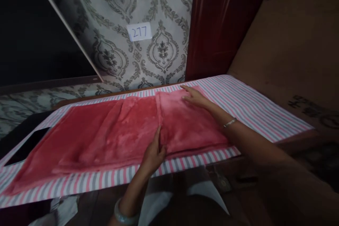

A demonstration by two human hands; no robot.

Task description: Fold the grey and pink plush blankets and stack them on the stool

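A pinkish-red plush cloth (127, 127) lies spread along the table, with its right part folded over so that an edge runs across the middle. My left hand (154, 153) rests at the near side of that edge, index finger stretched out and thumb apart. Farther back, my right hand (194, 97) lies on the lighter far right part of the cloth, its fingers extended and spread. Neither hand is closed around the fabric. Wrinkles show in the middle of the cloth, while its left end looks flatter.
A striped tablecloth (238, 95) covers the table beneath. A dark phone-like slab (28, 146) lies at the left end. Behind stand a dark screen (45, 35) and a patterned wall with a "277" paper (139, 31). A large cardboard box (296, 42) borders the right side.
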